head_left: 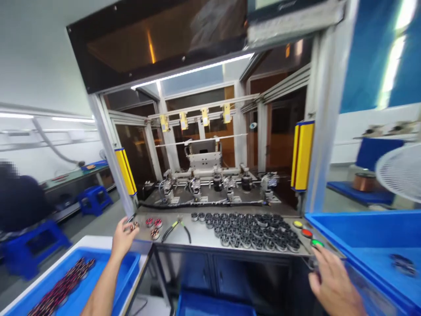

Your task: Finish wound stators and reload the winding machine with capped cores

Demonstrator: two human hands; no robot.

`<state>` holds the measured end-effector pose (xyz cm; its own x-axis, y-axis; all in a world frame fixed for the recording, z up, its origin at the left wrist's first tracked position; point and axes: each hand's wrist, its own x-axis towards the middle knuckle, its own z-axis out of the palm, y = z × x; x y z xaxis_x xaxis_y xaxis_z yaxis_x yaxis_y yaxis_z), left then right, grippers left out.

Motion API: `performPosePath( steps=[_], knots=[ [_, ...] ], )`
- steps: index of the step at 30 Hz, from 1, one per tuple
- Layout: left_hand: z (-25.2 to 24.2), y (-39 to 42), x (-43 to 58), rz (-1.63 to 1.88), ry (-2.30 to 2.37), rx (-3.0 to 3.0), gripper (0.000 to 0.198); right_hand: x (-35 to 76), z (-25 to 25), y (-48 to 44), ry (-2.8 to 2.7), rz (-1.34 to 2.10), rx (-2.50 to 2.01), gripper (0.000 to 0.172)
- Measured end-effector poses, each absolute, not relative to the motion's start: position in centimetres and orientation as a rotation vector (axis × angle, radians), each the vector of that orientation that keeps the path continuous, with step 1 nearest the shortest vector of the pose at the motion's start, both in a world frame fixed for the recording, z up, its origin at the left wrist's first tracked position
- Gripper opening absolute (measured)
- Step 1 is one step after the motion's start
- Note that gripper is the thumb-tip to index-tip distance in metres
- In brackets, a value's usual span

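At the left end of the machine's ledge, my left hand (122,239) has its thumb and fingers closed around a copper-wound motor stator (134,227). Two red-and-copper stators (158,223) and another copper-wound stator (155,233) stand just to its right. On the far right, my right hand (333,276) is open, fingers stretched forward, with the fingertips at the green button (317,242). A red button (307,233) and a yellow button (297,224) sit beyond it. Many black stator cores (250,230) cover the ledge between my hands.
Winding fixtures (196,188) line the machine bed behind the ledge, between yellow side posts (302,156). A pair of cutters (178,223) lies on the ledge. Blue trays stand left (133,267) and right (362,218). A seated person (23,206) is at far left.
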<state>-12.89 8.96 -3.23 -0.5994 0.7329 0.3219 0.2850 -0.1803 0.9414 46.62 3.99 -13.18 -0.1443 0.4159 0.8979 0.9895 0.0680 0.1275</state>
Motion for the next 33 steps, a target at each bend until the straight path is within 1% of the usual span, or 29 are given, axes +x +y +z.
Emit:
performPosePath(
  steps=[3, 5, 8, 9, 10, 12, 13, 14, 15, 17, 20, 23, 25, 29, 31, 33],
  knots=[
    [-1.9, 6.1, -12.7, 1.99, 1.719, 1.076, 0.071, 46.9, -13.2, 4.2, -1.733, -0.982, -1.356, 0.064],
    [-1.5, 3.8, -11.7, 2.04, 1.656, 1.057, 0.066, 45.9, -12.5, 4.0, -1.7, -0.938, -1.329, 0.061],
    [-1.8, -0.2, -7.6, 2.004, 1.522, 1.119, 0.062, 41.6, -9.4, 2.0, -1.456, -0.719, -1.395, 0.06],
    [-2.2, -1.5, -5.5, 1.976, 1.475, 1.15, 0.065, 39.6, -7.9, 0.8, -1.399, -0.546, -1.381, 0.059],
    [-2.6, -2.8, -3.3, 1.943, 1.426, 1.183, 0.068, 37.4, -6.2, -0.5, -1.408, -0.27, -1.34, 0.054],
    [-3.5, -5.3, 1.1, 1.917, 1.293, 1.337, 0.072, 32.9, -2.8, -2.8, -1.569, 0.452, -1.17, 0.042],
    [-3.9, -6.5, 3.1, 1.916, 1.232, 1.441, 0.072, 30.9, -1.4, -3.6, -1.65, 0.785, -1.08, 0.04],
    [-4.3, -7.5, 4.7, 1.905, 1.174, 1.534, 0.072, 29.1, -0.4, -4.2, -1.681, 1.044, -1.014, 0.038],
    [-4.6, -8.4, 5.9, 1.894, 1.116, 1.615, 0.073, 27.6, 0.3, -4.6, -1.684, 1.226, -0.974, 0.039],
    [-5.1, -9.5, 7.4, 1.864, 1.031, 1.701, 0.078, 25.5, 0.7, -5.2, -1.643, 1.467, -0.981, 0.042],
    [-5.7, -10.1, 8.0, 1.84, 0.959, 1.702, 0.081, 24.4, 0.1, -6.1, -1.558, 1.666, -1.018, 0.047],
    [-5.7, -10.2, 7.8, 1.82, 0.922, 1.654, 0.08, 24.6, -0.9, -6.3, -1.453, 1.817, -0.947, 0.047],
    [-5.4, -10.3, 7.7, 1.778, 0.902, 1.584, 0.079, 25.3, -1.7, -5.7, -1.391, 1.954, -0.825, 0.045],
    [-4.8, -10.5, 7.5, 1.675, 0.884, 1.44, 0.078, 27.3, -4.1, -4.1, -1.507, 2.323, -0.469, 0.039],
    [-4.8, -10.5, 7.4, 1.692, 0.91, 1.464, 0.081, 27.4, -5.5, -4.3, -1.492, 2.364, -0.473, 0.035],
    [-4.9, -10.3, 7.6, 1.728, 0.943, 1.54, 0.084, 26.5, -6.5, -5.4, -1.342, 2.331, -0.558, 0.038]
  ],
)
